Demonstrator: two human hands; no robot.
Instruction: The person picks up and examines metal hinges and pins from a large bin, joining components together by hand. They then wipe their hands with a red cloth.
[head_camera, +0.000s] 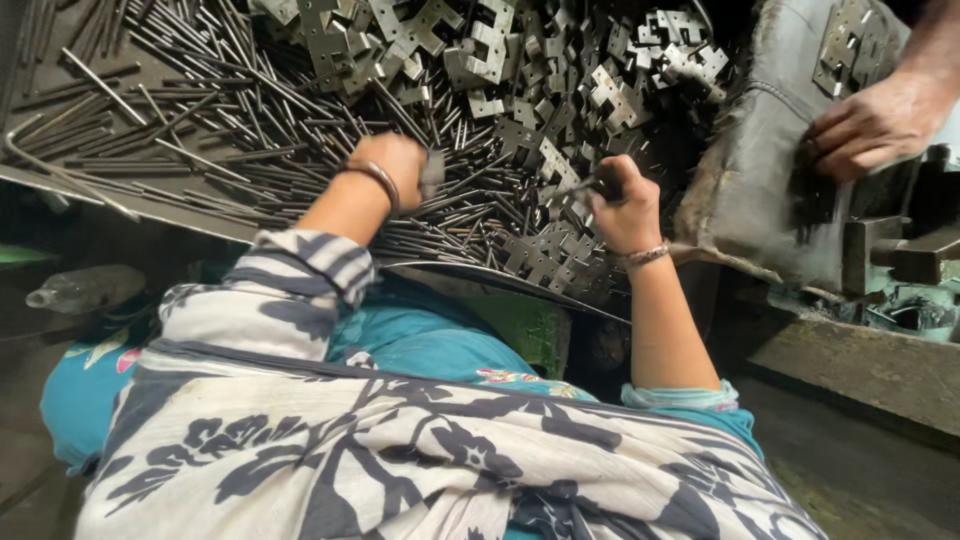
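Left hand (398, 160) is closed around a small metal piece (432, 172), right hand (622, 205) pinches a thin metal pin (578, 186), both over a tray (120, 195) heaped with pins and notched plates (540, 255)

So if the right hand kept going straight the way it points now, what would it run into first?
The right hand points up and away over the tray, gripping a thin metal pin. Straight on, it would probably first meet the heap of flat notched metal plates beyond its knuckles, though depth is hard to judge.
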